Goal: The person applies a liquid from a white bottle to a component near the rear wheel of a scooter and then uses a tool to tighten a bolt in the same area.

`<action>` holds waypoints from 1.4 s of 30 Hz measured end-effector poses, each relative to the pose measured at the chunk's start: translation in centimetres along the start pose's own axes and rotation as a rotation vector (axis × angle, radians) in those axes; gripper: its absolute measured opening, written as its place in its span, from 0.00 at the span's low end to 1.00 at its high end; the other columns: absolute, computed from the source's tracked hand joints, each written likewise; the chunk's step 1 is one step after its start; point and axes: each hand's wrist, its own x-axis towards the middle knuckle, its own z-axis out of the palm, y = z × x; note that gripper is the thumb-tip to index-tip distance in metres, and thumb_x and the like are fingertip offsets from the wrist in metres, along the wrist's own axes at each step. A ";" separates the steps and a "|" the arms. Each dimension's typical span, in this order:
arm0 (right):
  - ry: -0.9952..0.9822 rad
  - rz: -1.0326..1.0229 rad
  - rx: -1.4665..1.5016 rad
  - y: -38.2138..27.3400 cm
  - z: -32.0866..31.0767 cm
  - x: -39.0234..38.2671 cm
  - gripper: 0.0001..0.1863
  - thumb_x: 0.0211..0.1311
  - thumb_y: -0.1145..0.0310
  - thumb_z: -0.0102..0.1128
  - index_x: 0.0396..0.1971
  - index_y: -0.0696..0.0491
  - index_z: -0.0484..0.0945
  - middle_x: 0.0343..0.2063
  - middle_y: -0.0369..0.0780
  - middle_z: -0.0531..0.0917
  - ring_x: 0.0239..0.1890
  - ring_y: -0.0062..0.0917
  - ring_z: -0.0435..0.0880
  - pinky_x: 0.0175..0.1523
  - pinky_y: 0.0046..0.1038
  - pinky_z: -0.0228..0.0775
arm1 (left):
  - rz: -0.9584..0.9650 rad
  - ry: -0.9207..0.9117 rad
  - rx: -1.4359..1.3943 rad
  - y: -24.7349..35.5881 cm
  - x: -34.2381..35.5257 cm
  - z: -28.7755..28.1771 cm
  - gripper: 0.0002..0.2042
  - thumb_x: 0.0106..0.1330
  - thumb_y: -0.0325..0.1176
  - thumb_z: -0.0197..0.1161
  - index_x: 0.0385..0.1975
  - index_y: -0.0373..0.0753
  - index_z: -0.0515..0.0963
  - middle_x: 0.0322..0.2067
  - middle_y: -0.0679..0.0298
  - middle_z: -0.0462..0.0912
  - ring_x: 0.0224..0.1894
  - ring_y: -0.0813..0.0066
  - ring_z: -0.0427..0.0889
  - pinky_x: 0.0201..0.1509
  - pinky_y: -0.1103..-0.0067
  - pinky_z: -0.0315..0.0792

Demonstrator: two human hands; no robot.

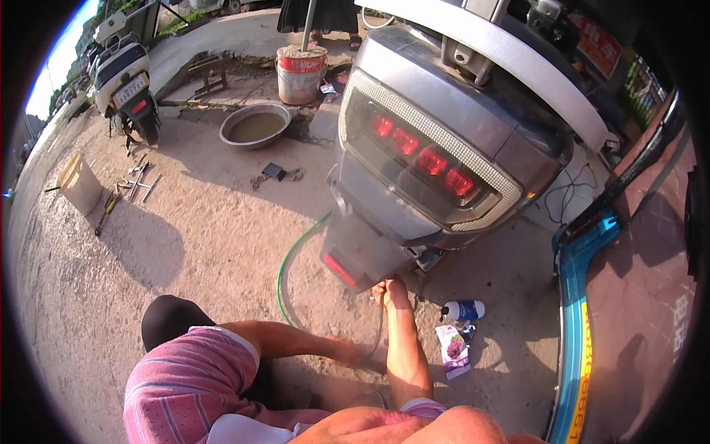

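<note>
A grey scooter with red tail lights stands before me, its rear fender hanging low over the ground. Just under that fender is my right hand; its curled fingers are closed on a thin, dull-coloured hose. From there the hose bends down toward my left hand, which is low over the concrete. Blur hides the fingers of that hand. A green hose curves along the ground left of the fender; I cannot tell whether the two join. The wheel is hidden beneath the scooter body.
Right of my arm lie a white-and-blue bottle and a purple-and-white pouch. Farther left are a metal basin of murky water, a bucket, scattered tools and a pale bin. A blue frame edges the right side.
</note>
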 end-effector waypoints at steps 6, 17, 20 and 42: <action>0.022 -0.006 -0.007 -0.3 1.2 -1.7 0.19 0.66 0.56 0.44 0.15 0.46 0.64 0.08 0.30 0.61 0.11 0.22 0.60 0.20 0.26 0.51 | -0.003 -0.002 -0.003 -0.2 -0.3 0.2 0.20 0.57 0.54 0.57 0.39 0.45 0.78 0.27 0.56 0.83 0.31 0.58 0.83 0.37 0.61 0.74; 0.020 -0.048 -0.014 0.1 0.5 -0.2 0.21 0.67 0.56 0.43 0.14 0.47 0.63 0.07 0.31 0.59 0.09 0.22 0.57 0.19 0.25 0.50 | 0.003 -0.007 -0.012 -0.4 -0.3 0.3 0.19 0.58 0.52 0.57 0.38 0.44 0.78 0.26 0.56 0.82 0.30 0.57 0.82 0.36 0.61 0.74; 0.025 -0.043 -0.007 0.0 0.3 -0.2 0.21 0.67 0.56 0.44 0.14 0.47 0.63 0.07 0.31 0.59 0.08 0.22 0.57 0.19 0.25 0.50 | 0.014 -0.012 -0.019 -0.2 -0.3 0.3 0.18 0.58 0.52 0.57 0.37 0.44 0.78 0.25 0.56 0.82 0.30 0.57 0.82 0.36 0.61 0.74; -0.032 0.019 -0.073 1.2 -2.6 3.7 0.22 0.68 0.56 0.44 0.13 0.46 0.62 0.06 0.32 0.59 0.08 0.23 0.58 0.16 0.27 0.49 | 0.037 -0.056 -0.048 0.8 -0.6 -0.7 0.16 0.58 0.49 0.56 0.34 0.42 0.79 0.23 0.55 0.81 0.28 0.56 0.82 0.34 0.61 0.73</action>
